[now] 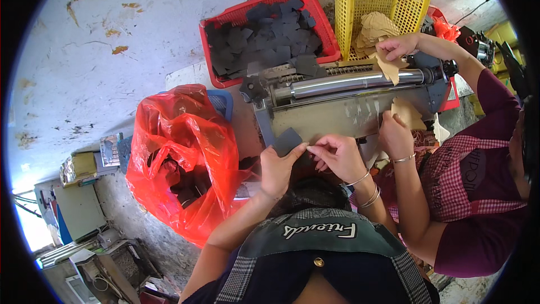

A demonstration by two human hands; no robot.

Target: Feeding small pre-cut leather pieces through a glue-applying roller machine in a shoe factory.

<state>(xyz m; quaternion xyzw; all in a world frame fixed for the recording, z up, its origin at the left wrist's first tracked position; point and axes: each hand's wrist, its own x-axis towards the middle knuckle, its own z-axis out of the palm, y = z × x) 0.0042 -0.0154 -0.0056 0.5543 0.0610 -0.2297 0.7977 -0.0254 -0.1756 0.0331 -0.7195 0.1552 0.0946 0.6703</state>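
Note:
My left hand (275, 173) is closed on a small dark grey flat piece (287, 141), which sticks up above the fingers at the machine's near edge. My right hand (340, 160) is just to the right, thumb and forefinger pinched together by my left thumb tip; anything between them is too small to make out. Beyond both hands lies a roller machine with a shiny metal roller (354, 83) and a pale metal front plate (320, 117). A red basket (206, 56) behind it is heaped with dark grey pieces (256, 42).
At the right a co-worker's hands hold tan pieces (409, 114) at the same machine. A yellow basket (413, 0) with stacked tan pieces stands at the back. An open red plastic bag (185, 112) with dark scraps stands left of me, beside a blue basket (222, 101).

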